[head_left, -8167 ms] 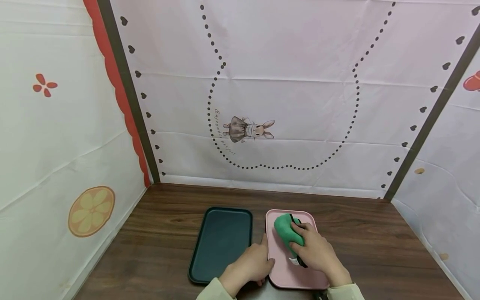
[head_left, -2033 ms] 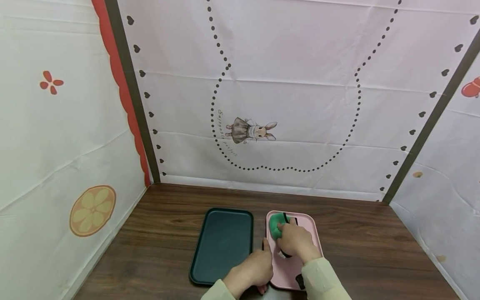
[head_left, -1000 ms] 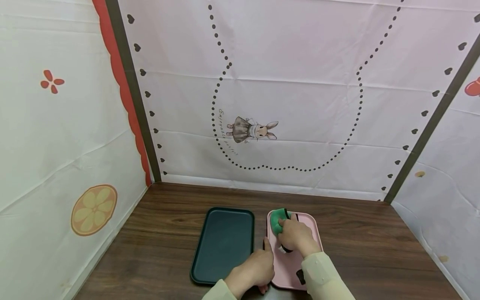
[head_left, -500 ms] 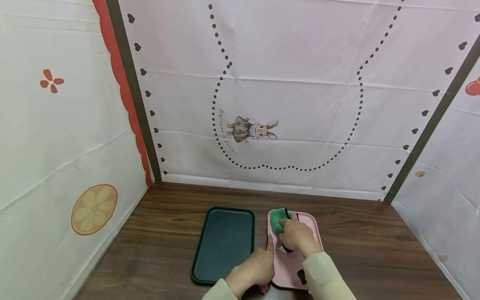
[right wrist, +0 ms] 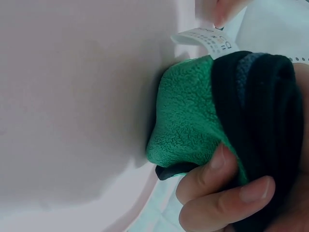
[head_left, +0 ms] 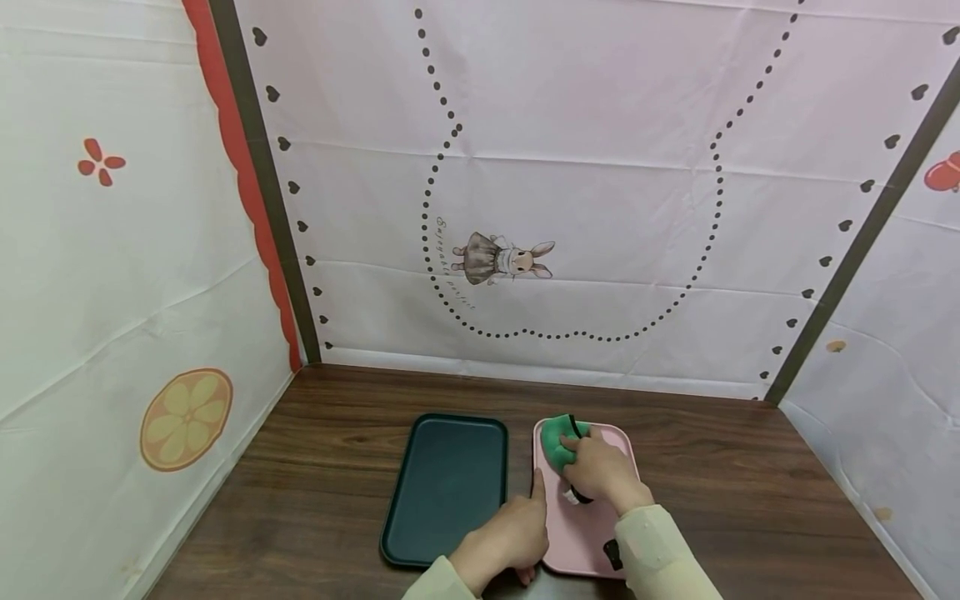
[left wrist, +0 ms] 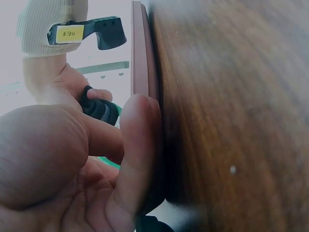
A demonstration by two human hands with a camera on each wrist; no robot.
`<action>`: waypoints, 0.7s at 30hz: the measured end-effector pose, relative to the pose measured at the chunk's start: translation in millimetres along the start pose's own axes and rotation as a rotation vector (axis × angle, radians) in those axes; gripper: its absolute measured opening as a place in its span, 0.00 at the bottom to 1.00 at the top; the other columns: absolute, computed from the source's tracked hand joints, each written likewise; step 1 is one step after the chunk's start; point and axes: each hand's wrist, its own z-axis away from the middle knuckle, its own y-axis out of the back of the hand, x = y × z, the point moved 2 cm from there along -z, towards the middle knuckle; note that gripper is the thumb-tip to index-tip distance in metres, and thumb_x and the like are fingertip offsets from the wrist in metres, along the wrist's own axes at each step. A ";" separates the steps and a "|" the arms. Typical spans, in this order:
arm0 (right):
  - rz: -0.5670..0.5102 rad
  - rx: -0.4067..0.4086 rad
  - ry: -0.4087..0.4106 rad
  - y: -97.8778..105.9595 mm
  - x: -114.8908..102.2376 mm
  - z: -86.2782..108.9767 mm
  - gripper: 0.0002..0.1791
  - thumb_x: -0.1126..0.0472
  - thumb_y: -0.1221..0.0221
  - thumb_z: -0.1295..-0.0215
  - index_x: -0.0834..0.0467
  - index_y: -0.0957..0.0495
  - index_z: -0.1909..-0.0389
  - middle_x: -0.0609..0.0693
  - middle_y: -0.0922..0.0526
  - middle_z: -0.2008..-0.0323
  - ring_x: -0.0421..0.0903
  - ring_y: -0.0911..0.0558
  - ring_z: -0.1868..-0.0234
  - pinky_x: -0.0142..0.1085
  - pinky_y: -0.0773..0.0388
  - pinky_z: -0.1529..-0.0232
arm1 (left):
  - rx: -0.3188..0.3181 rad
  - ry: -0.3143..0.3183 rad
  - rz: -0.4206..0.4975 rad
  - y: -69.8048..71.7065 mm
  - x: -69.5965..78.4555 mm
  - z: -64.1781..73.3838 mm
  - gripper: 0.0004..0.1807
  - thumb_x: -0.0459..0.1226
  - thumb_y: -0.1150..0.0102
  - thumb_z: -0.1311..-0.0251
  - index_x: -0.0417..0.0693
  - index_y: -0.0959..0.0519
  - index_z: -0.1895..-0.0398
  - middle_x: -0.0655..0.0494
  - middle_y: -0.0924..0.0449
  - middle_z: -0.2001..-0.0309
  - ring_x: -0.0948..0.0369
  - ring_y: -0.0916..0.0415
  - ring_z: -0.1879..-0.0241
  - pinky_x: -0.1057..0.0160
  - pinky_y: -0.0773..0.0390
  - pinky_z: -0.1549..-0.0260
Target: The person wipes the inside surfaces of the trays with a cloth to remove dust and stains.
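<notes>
A folded green cloth (head_left: 557,442) with black edging and a white label lies over the far left part of the pink tray (head_left: 577,550). My right hand (head_left: 600,473) grips it and presses it onto the tray; the right wrist view has the fuzzy cloth (right wrist: 188,111) against the tray, with fingers curled over its black edge. At the tray's near left side, my left hand (head_left: 517,533) holds the rim, its index finger pointing along the edge. In the left wrist view a fingertip (left wrist: 140,111) touches the tray's outer side (left wrist: 141,58).
A dark green tray (head_left: 450,492) lies left of the pink one, a narrow gap between them. Both rest on a brown wooden table (head_left: 720,483). Printed sheets stand as walls (head_left: 600,208) behind and at both sides. A black wrist mount (left wrist: 108,31) sits on the right sleeve.
Over the earlier frames my right hand has slid the green cloth from the tray's middle to its far left corner. In the last half second it shifted slightly right. My left hand stays at the rim.
</notes>
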 end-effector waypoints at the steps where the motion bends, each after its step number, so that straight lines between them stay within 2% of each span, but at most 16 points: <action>1: -0.003 0.003 0.000 0.0 0.8 0.0 0.32 0.60 0.36 0.38 0.51 0.23 0.29 0.71 0.36 0.26 0.59 0.16 0.56 0.53 0.18 0.55 | -0.001 0.001 0.003 -0.1 -0.1 -0.1 0.42 0.28 0.48 0.30 0.34 0.55 0.17 0.50 0.23 0.88 0.65 0.32 0.97 0.66 0.30 0.95; 6: -0.018 0.009 -0.001 0.9 2.1 1.9 0.31 0.60 0.37 0.36 0.52 0.23 0.30 0.74 0.37 0.27 0.59 0.15 0.60 0.52 0.17 0.58 | 0.001 0.003 -0.007 -0.1 0.3 -0.4 0.42 0.28 0.48 0.30 0.34 0.55 0.17 0.50 0.24 0.88 0.65 0.32 0.97 0.65 0.29 0.95; 12: -0.005 0.013 -0.006 2.7 1.9 3.9 0.30 0.60 0.37 0.35 0.51 0.22 0.30 0.74 0.37 0.26 0.59 0.14 0.61 0.52 0.17 0.59 | 0.004 -0.004 -0.017 0.0 0.2 -0.5 0.42 0.28 0.48 0.31 0.34 0.55 0.17 0.51 0.24 0.89 0.65 0.32 0.97 0.65 0.29 0.95; 21: -0.003 0.002 -0.041 3.9 7.9 7.2 0.30 0.58 0.38 0.33 0.48 0.24 0.29 0.70 0.37 0.25 0.69 0.17 0.44 0.67 0.20 0.55 | -0.011 -0.004 0.002 1.2 -0.3 0.0 0.42 0.28 0.48 0.30 0.35 0.55 0.17 0.50 0.24 0.89 0.64 0.32 0.97 0.64 0.30 0.95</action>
